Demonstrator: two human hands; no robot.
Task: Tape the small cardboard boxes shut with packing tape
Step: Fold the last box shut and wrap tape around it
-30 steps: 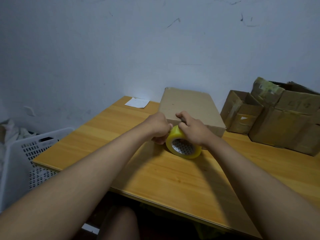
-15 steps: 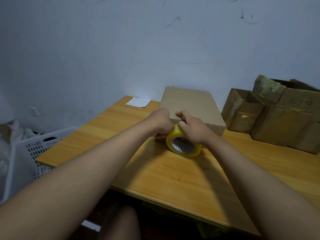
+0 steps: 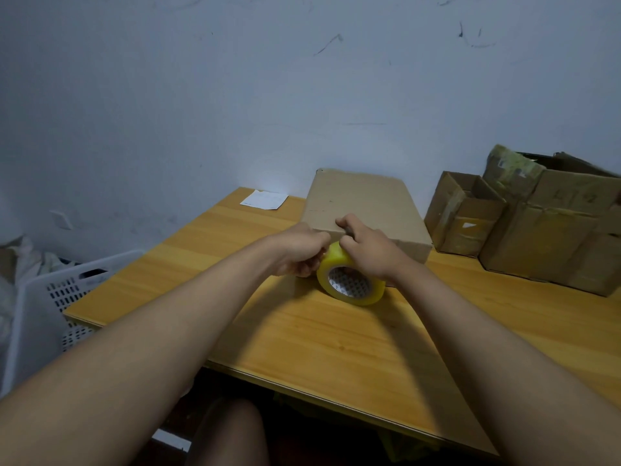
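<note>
Our hands barely moved: right hand (image 3: 371,252) still curled over the tape roll (image 3: 351,280), left hand (image 3: 300,252) pinching at its rim (hunting the free end, we judge). Closed cardboard box (image 3: 363,206) touches behind, untaped, on the surface (image 3: 336,338).

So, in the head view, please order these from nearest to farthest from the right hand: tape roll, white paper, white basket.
1. Tape roll: under the right hand, which grips it.
2. White paper: at the table's far left corner.
3. White basket: off the table, far left.
</note>
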